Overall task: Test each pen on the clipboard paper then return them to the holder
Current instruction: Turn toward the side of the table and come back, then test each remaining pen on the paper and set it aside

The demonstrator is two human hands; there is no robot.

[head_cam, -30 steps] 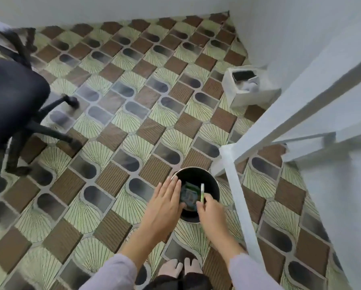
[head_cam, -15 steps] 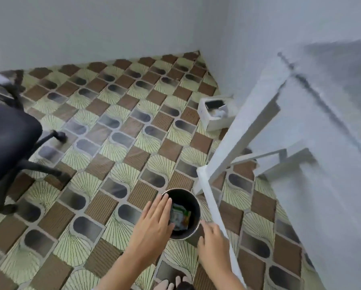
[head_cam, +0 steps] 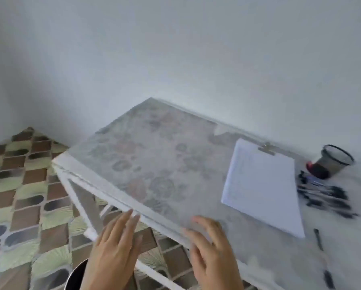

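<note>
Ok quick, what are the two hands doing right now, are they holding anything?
Left hand: open, fingers straight, holding nothing.
Right hand: open, fingers spread, holding nothing.

Both hands empty: left hand (head_cam: 114,245), right hand (head_cam: 213,254), fingers extended, palms down.

View: a single wide-angle camera worn on the head.
Facing: forward and down over a white table (head_cam: 154,160), with patterned floor (head_cam: 18,185) at left.
Nearness: left hand (head_cam: 114,250) and right hand (head_cam: 214,256) close at the bottom edge; clipboard (head_cam: 263,185) farther right.
Clarity: blurred; the frame seems tilted.
</note>
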